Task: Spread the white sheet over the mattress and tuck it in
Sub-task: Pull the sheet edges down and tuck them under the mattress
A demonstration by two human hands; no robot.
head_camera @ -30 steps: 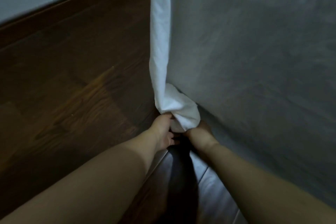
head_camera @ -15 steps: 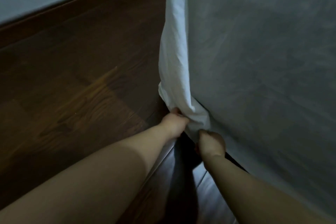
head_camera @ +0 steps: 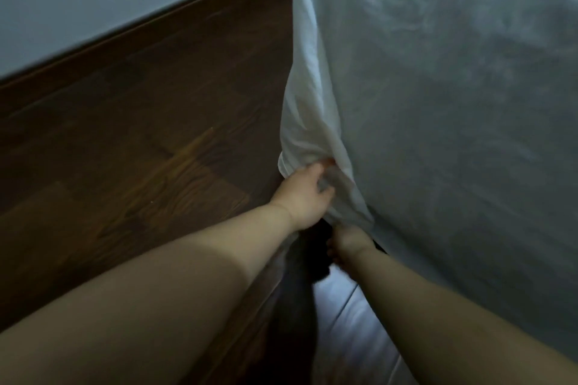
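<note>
Your left hand (head_camera: 305, 194) grips the bunched corner of the white sheet (head_camera: 312, 97), which hangs straight above it down the mattress (head_camera: 453, 103) corner. Your right hand (head_camera: 350, 242), lower and nearer the mattress underside, pinches the sheet's bottom edge.

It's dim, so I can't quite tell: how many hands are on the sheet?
2. The left hand grips the hanging sheet at the mattress corner. The right hand holds its lower edge just below, its fingers partly hidden.
</note>
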